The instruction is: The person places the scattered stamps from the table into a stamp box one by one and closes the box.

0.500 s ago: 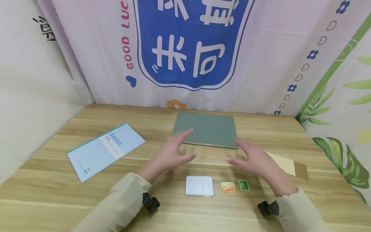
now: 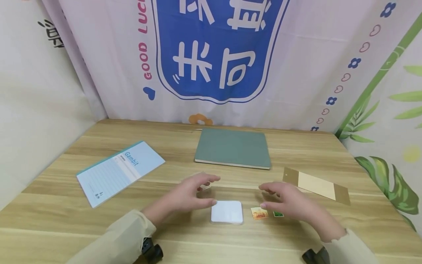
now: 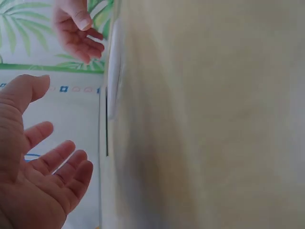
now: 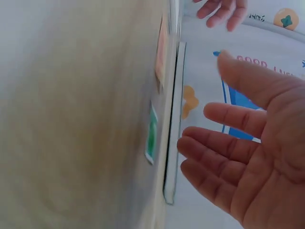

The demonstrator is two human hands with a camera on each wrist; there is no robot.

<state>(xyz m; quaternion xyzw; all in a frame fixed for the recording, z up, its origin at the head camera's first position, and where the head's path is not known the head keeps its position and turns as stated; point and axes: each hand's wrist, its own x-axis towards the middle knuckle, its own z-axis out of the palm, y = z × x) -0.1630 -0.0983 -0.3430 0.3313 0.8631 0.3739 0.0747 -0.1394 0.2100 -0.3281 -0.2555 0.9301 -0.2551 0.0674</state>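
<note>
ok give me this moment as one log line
left hand: open, above table by white pad | right hand: open, over green stamp, beside orange stamp | green book: flat, untouched

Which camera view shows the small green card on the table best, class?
The head view is weakest: the right hand covers most of the green card. The right wrist view shows it whole, though edge-on and blurred. The left wrist view misses it.
</note>
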